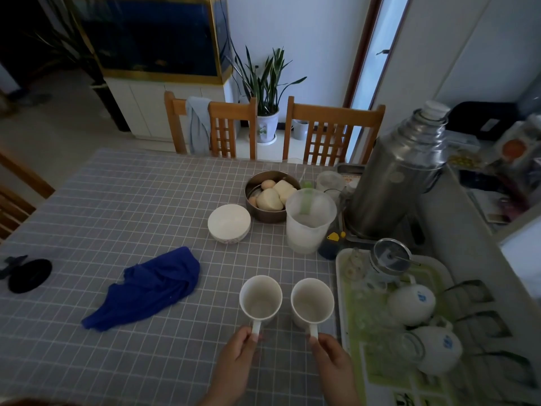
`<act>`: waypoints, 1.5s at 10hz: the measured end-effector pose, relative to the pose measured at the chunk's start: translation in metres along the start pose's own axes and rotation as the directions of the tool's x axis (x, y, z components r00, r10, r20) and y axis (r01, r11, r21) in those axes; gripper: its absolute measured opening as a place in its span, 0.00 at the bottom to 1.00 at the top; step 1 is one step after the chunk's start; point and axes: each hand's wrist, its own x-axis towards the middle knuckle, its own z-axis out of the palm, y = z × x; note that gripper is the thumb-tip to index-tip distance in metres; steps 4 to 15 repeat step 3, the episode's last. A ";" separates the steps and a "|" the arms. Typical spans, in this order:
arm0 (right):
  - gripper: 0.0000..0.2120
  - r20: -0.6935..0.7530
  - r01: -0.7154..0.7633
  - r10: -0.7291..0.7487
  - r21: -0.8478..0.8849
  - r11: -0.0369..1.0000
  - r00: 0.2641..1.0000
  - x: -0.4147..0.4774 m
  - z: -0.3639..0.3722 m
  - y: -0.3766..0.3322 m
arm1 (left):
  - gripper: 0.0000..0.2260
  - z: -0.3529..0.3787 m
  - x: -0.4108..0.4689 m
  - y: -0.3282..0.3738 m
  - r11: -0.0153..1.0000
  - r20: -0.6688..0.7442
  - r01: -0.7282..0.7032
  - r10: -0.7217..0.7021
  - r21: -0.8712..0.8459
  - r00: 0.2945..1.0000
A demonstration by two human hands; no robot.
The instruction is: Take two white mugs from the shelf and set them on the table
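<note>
Two white mugs (260,297) stand between blue cloth (146,285) and green tray (355,317) — upright.

White mugs (260,297), blue cloth (152,288), grey checked tablecloth (117,200).

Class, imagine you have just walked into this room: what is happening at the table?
A person holds two plain white ceramic mugs by their handles, the left hand on the left mug and the right hand on the right mug. Both mugs are upright and empty, side by side on the grey checked tablecloth, between a crumpled blue cloth and a pale green tray of cups. Neither handle has been released.
</note>
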 end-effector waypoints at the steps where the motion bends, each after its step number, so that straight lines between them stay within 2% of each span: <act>1: 0.11 0.016 -0.054 0.054 0.043 0.998 0.998 -0.002 0.002 -0.002 | 0.07 0.002 0.001 -0.004 1.000 -0.023 -0.013 0.012 -0.017 1.000; 2: 0.15 0.015 -0.131 0.130 0.065 0.989 0.991 0.002 0.000 -0.008 | 0.08 0.001 0.005 -0.001 0.999 -0.036 0.019 -0.021 -0.049 0.999; 3: 0.13 -0.037 -0.140 0.143 0.085 0.987 0.989 -0.012 0.001 -0.027 | 0.05 0.006 0.007 -0.009 0.996 -0.066 0.044 -0.049 -0.082 0.997; 15: 0.13 -0.037 -0.140 0.143 0.085 0.987 0.989 -0.012 0.001 -0.027 | 0.05 0.006 0.007 -0.009 0.996 -0.066 0.044 -0.049 -0.082 0.997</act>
